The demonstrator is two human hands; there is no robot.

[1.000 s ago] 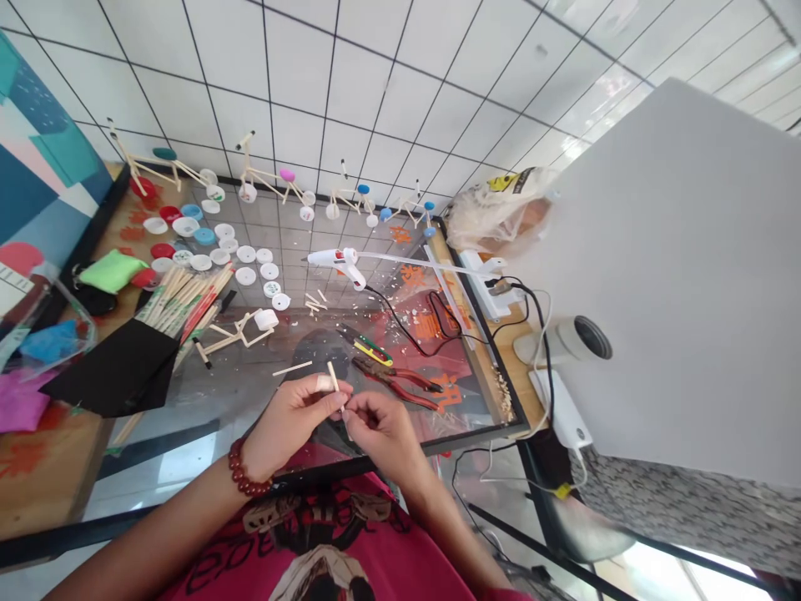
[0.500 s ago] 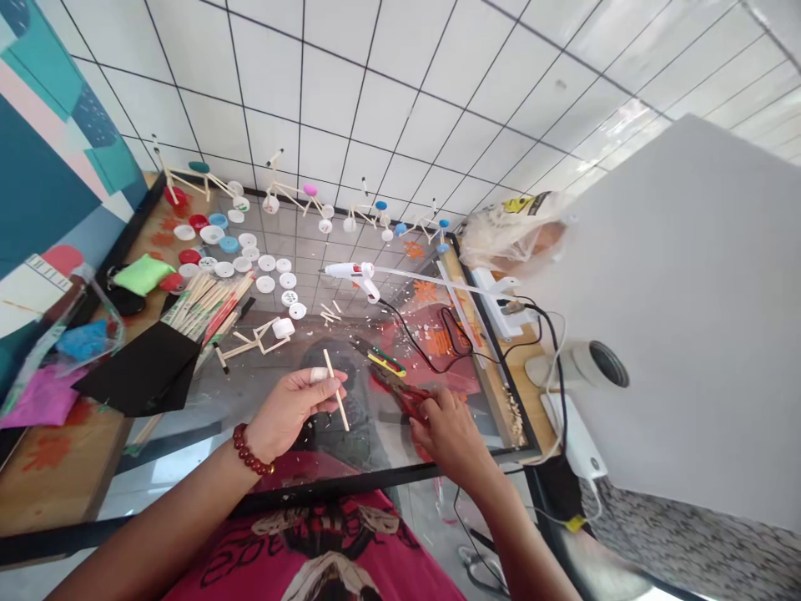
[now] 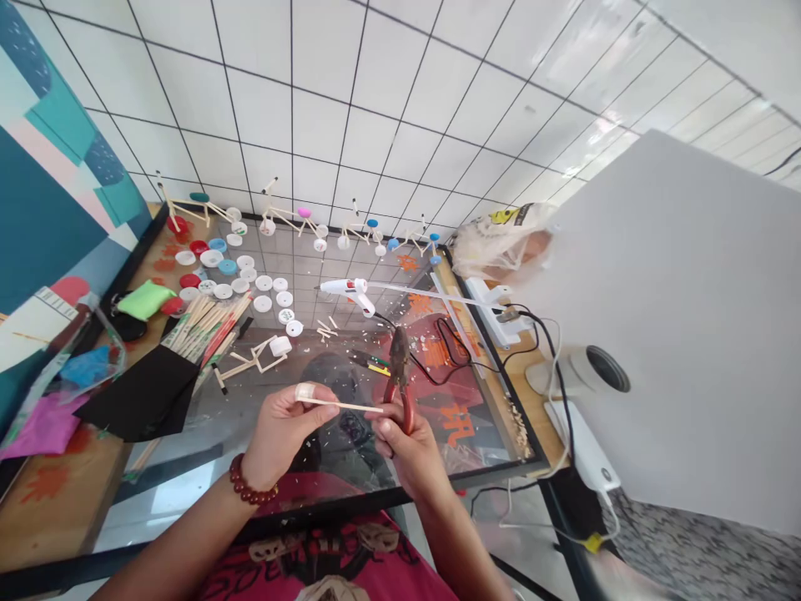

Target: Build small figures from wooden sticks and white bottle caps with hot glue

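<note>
My left hand [image 3: 289,424] pinches a thin wooden stick [image 3: 358,407] between thumb and fingers; a white wrap covers part of one finger. The stick points right, and its far end reaches the fingers of my right hand [image 3: 404,442]. That hand is closed round the red handles of a pair of pliers [image 3: 400,367], whose dark jaws point up and away from me. Behind the pliers lies a yellow and green cutter [image 3: 377,367] on the glass table. A small stick frame [image 3: 254,359] with a white bottle cap [image 3: 280,345] sits left of centre.
A white glue gun [image 3: 350,292] lies mid-table, its black cord trailing right. Bottle caps [image 3: 247,275], a bundle of sticks [image 3: 209,325] and black card [image 3: 143,384] cover the left side. Stick figures line the back wall. A power strip [image 3: 494,313] stands at the right.
My right hand has lifted the pliers off the table and brought them upright beside the left hand. The wooden stick has turned from steep to nearly level.
</note>
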